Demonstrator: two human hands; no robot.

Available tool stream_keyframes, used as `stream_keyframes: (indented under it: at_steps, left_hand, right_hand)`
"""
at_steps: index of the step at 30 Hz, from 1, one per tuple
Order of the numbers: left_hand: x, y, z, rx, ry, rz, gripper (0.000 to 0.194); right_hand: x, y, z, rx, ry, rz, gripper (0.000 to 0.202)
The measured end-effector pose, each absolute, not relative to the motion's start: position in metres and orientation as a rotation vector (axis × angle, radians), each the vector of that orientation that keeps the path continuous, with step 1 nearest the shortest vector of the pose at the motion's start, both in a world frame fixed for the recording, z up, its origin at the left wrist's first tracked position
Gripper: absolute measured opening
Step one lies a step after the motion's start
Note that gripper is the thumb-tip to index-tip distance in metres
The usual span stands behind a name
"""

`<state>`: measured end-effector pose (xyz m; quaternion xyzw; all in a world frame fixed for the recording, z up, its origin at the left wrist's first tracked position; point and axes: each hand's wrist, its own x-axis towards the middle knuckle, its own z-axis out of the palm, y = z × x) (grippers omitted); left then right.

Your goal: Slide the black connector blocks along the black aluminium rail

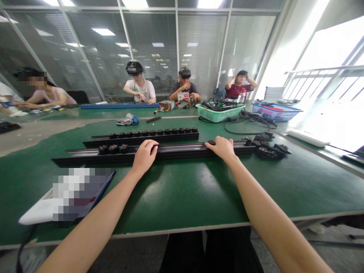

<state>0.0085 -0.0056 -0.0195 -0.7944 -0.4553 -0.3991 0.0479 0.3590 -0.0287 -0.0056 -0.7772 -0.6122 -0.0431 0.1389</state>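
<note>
A long black rail (182, 152) with a shiny channel lies crosswise in front of me. My left hand (144, 156) is at its middle, fingers closed around a small black part (154, 147) that they mostly cover. Further right along the same rail, my right hand (224, 147) grips another small black part (211, 142) between thumb and fingers. Several black round modules (113, 148) sit in the rail's left portion. Behind it is a second black rail (136, 141), carrying a row of similar modules (152, 132). A loose cluster of black modules (269, 151) lies at the front rail's right end.
A pixelated flat item (85, 193) lies at the left front. Gloves (127, 120) and a dark strip (153, 119) are behind the rails. A green basket (220, 115) of cables, black cable coils (250, 123) and a blue basket (277, 112) stand back right. Several people sit opposite.
</note>
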Motion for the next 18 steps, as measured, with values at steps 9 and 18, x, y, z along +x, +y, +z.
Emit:
stream_keyframes:
  at_steps: [9, 18]
  left_hand:
    - [0.0086, -0.0063, -0.0188, -2.424, -1.390, -1.218, 0.024]
    - [0.0077, -0.0043, -0.0201, -2.426, -1.361, -1.211, 0.023]
  right_hand:
    - [0.3624, -0.0302, -0.0031, -2.186, -1.824, -0.108, 0.043]
    - [0.3658, -0.0294, -0.0051, -2.197, -1.765, -0.132, 0.041]
